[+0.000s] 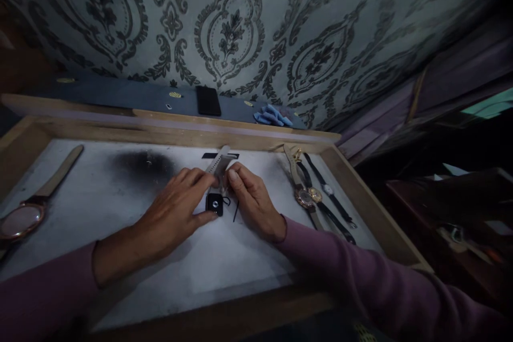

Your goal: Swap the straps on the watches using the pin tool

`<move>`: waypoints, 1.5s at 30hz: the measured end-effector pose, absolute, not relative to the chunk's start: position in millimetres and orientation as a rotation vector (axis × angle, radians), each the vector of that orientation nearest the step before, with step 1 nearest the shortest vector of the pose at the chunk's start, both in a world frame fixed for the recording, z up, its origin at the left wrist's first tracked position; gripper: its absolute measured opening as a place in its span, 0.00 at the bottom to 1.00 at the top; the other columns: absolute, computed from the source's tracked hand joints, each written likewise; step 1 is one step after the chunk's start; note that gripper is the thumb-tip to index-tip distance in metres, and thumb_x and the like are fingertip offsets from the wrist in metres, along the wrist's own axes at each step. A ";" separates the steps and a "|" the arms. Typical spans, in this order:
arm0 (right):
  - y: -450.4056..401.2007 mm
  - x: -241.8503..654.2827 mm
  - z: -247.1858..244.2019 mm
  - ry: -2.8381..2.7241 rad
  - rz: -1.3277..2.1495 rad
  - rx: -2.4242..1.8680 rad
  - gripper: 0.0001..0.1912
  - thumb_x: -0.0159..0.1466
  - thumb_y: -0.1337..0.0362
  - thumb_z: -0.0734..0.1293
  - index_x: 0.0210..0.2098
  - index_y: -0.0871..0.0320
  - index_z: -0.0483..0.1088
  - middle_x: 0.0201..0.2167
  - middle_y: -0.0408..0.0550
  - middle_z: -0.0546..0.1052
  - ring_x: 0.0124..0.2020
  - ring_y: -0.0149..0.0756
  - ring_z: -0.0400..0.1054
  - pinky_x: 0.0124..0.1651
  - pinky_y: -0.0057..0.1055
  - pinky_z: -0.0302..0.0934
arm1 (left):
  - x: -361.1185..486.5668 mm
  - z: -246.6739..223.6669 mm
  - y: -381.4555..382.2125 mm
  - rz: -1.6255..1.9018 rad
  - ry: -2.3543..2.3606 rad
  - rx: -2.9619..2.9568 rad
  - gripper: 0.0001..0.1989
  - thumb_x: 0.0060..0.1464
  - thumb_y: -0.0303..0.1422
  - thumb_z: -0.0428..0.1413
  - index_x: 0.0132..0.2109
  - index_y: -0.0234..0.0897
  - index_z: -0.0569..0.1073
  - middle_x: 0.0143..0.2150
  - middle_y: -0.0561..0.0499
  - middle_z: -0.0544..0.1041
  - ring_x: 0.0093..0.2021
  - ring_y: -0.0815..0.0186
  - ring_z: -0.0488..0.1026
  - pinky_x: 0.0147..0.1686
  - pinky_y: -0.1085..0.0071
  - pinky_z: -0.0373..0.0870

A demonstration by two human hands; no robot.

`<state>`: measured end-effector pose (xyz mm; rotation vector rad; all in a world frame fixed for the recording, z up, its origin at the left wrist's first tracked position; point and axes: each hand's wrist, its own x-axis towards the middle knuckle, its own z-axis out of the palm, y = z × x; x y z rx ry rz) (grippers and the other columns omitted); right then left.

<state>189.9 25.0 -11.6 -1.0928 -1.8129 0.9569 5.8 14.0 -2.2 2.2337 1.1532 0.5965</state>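
A square black smartwatch (215, 204) lies in the middle of a wooden tray with a white bottom. Its light grey strap (217, 164), with a row of holes, stretches away from me. My left hand (176, 200) grips the watch, the thumb at its lower corner and the fingers across the start of the strap. Just to the right, my right hand (254, 197) is closed in a pinch by the strap. Whatever sits between thumb and finger is too small to make out. A thin dark strip and a small loop lie beside the watch, and a black bar (209, 155) lies behind it.
Several wristwatches (305, 197) lie at the tray's right, and a large one (22, 222) at its left. The raised wooden rim (160, 120) surrounds them. Behind it are a black phone (208, 101) and a crumpled blue cloth (273, 115), before a patterned wall.
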 end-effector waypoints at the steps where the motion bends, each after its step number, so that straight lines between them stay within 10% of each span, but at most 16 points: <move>1: 26.1 190.8 -11.6 -1.814 0.943 -1.099 0.21 0.71 0.51 0.54 0.29 0.57 0.62 0.27 0.42 0.63 0.29 0.31 0.58 0.33 0.29 0.56 | 5.4 -1.9 14.8 0.597 1.137 2.227 0.09 0.56 0.32 0.57 0.45 0.40 0.68 0.46 0.49 0.71 0.49 0.56 0.65 0.47 0.58 0.64; 15: 26.7 184.8 -19.4 -1.659 1.207 -1.046 0.20 0.69 0.48 0.57 0.32 0.59 0.64 0.21 0.37 0.62 0.21 0.26 0.54 0.25 0.24 0.51 | 9.4 -4.5 22.9 0.839 1.248 1.867 0.05 0.54 0.28 0.53 0.32 0.39 0.63 0.24 0.60 0.64 0.26 0.69 0.63 0.28 0.72 0.58; 26: 27.4 180.5 -9.5 -1.733 1.678 -0.914 0.17 0.58 0.53 0.69 0.25 0.61 0.66 0.20 0.37 0.61 0.21 0.24 0.52 0.23 0.24 0.48 | 12.4 10.7 21.4 1.096 1.182 1.616 0.13 0.49 0.30 0.57 0.39 0.41 0.60 0.28 0.59 0.66 0.29 0.69 0.67 0.30 0.73 0.61; 33: 19.7 183.6 -9.9 -1.979 1.234 -0.978 0.06 0.60 0.66 0.66 0.26 0.60 0.67 0.20 0.36 0.60 0.23 0.26 0.52 0.26 0.24 0.48 | 12.7 12.2 24.1 1.055 1.051 1.196 0.20 0.42 0.31 0.62 0.37 0.41 0.57 0.22 0.63 0.69 0.20 0.73 0.65 0.24 0.77 0.60; 45: 23.7 191.7 -1.3 -1.826 1.317 -1.096 0.11 0.59 0.60 0.65 0.24 0.59 0.65 0.19 0.38 0.62 0.23 0.26 0.53 0.25 0.24 0.49 | -10.5 20.6 21.1 0.670 1.247 2.153 0.11 0.61 0.34 0.50 0.48 0.42 0.74 0.28 0.54 0.75 0.28 0.65 0.71 0.30 0.71 0.63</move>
